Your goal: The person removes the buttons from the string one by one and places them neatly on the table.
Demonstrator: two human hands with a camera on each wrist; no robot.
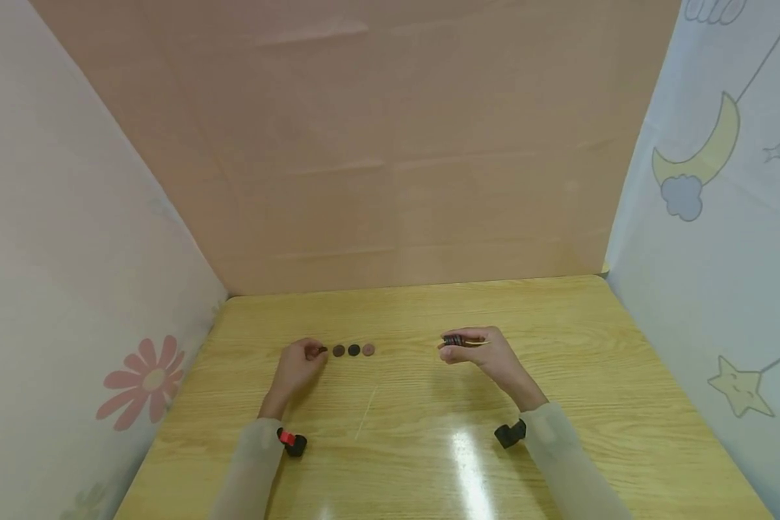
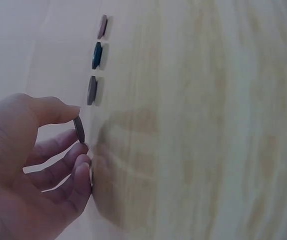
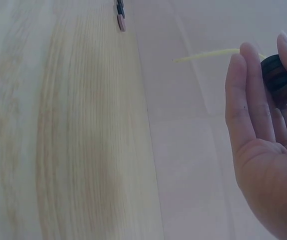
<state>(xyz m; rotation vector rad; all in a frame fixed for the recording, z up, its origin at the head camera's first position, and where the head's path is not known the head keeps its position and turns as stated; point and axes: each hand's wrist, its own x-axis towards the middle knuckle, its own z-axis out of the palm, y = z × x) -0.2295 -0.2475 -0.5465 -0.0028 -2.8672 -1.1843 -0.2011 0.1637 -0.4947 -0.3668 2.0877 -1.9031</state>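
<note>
My left hand (image 1: 297, 366) pinches a dark brown disc (image 2: 79, 130) on edge between thumb and fingertips, at the left end of a row on the table. Beside it lie a brown disc (image 1: 339, 350), a black disc (image 1: 354, 350) and a reddish disc (image 1: 369, 349), flat and slightly apart. Raised on the right, my right hand (image 1: 494, 355) holds a stack of dark discs (image 1: 453, 340) between thumb and fingers. A thin yellow string (image 3: 208, 53) sticks out past those fingers; whether it runs through the stack is hidden by the hand.
The wooden table (image 1: 416, 404) meets a pinkish backdrop (image 1: 390, 180) behind and patterned white side walls (image 1: 695, 289). A thin pale line (image 1: 367, 412) marks the tabletop between the arms. Black devices (image 1: 510, 435) are strapped at both wrists.
</note>
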